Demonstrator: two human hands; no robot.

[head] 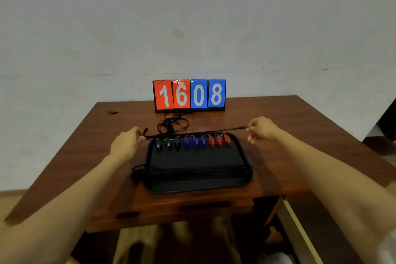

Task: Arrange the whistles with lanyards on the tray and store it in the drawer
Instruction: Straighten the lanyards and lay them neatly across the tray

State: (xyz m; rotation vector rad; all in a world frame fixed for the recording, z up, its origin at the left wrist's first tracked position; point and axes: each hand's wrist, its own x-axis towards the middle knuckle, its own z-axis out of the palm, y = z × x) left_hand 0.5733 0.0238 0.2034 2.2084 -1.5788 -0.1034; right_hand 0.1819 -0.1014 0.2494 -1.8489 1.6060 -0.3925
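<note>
A black tray [199, 186] lies on the wooden table. Along its far edge stand three black whistles [168, 144], three blue whistles [195, 141] and three red whistles [219, 140] in a row. Several black lanyards [192, 172] lie stretched across the tray's near part, their ends bunched over its left rim. My left hand [126, 143] and my right hand [262, 128] each pinch one end of a black lanyard [197, 132], pulled straight just above the tray's far edge.
A flip scoreboard [189, 94] reading 1608 stands at the table's back, against the wall. A tangle of black lanyards [172, 124] lies in front of it. The drawer front [203, 207] sits below the table's near edge. A small dark mark [113, 112] is at back left.
</note>
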